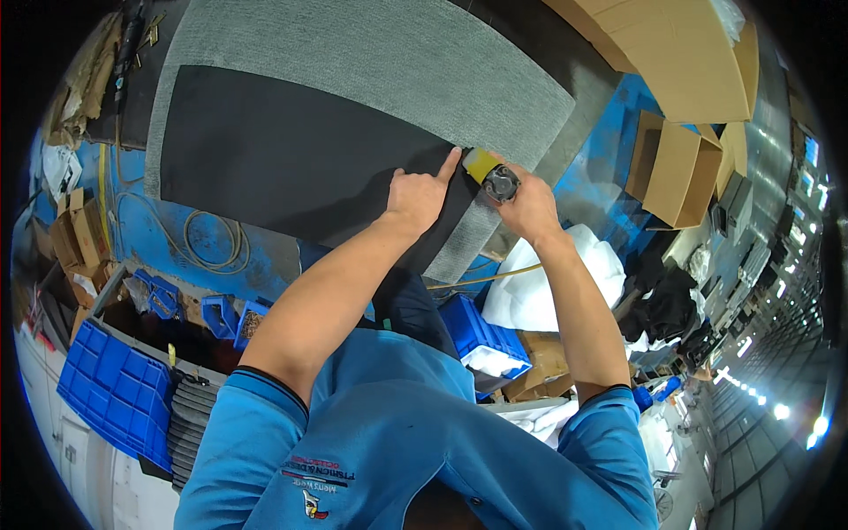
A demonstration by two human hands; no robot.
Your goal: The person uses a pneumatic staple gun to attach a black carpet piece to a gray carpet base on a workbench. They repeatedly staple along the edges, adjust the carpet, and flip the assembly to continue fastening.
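A black fabric sheet (291, 150) lies over a grey textured panel (371, 44) in front of me. My left hand (419, 196) rests on the black sheet, index finger stretched out and its tip at the sheet's far edge, close to the tool; the other fingers are partly curled and hold nothing. In my right hand (530, 208) is a yellow and black staple gun (484, 168), its nose close to the sheet's far right edge. The handle is mostly hidden by my fingers, and the contact point under the nose cannot be made out.
Open cardboard boxes (676, 172) stand at the right. A coiled hose (212, 252) lies on the blue floor at the left, and a yellow hose (486, 277) runs below the panel. Blue bins (115, 380) and a white padded bundle (583, 274) are nearer me.
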